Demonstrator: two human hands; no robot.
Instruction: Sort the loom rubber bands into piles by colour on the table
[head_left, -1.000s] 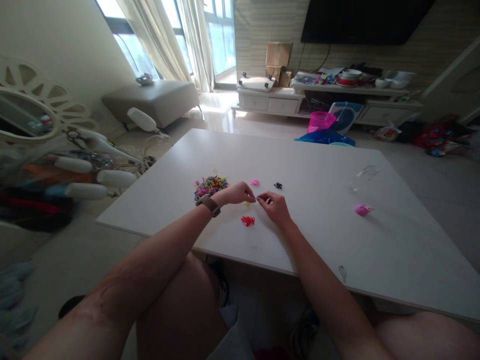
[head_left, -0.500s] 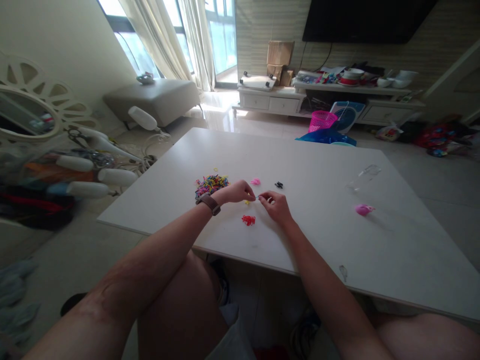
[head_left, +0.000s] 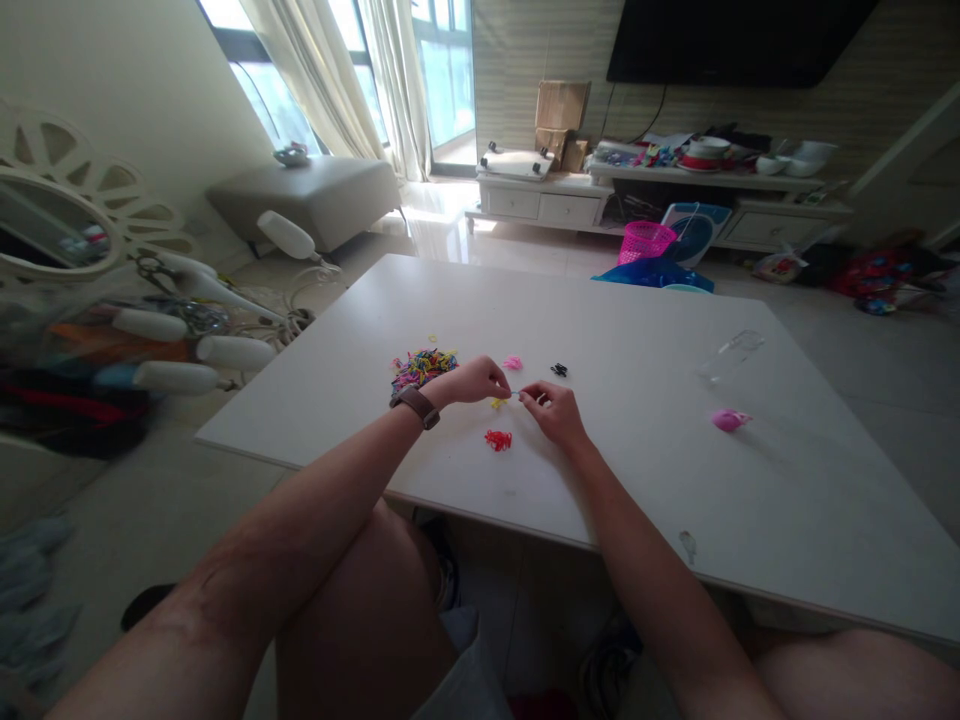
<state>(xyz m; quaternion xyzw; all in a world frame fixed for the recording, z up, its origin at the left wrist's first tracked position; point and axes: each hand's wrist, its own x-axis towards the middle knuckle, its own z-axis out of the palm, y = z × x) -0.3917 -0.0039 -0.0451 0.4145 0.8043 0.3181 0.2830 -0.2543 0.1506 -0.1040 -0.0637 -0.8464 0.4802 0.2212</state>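
Both of my hands meet above the middle of the white table [head_left: 630,480]. My left hand [head_left: 480,380], with a watch [head_left: 417,405] on its wrist, pinches one end of a small blue rubber band [head_left: 515,393]. The other end is pinched by my right hand [head_left: 553,408], so the band spans the short gap. Close by lie small heaps of yellow bands [head_left: 499,404], red bands [head_left: 498,440], pink bands [head_left: 513,363] and black bands [head_left: 559,370]. A larger mixed pile of coloured bands [head_left: 424,368] sits left of my left hand, partly covered by it.
On the right of the table are a clear plastic container [head_left: 735,355] and a pink object [head_left: 729,420]. A small clear item [head_left: 688,546] lies near the front edge. Beyond the table stand a pink basket [head_left: 646,242] and a low cabinet [head_left: 540,200].
The hands stay nearly in place. Slightly more of the blue band shows between the fingertips now, and more of the yellow heap is visible.
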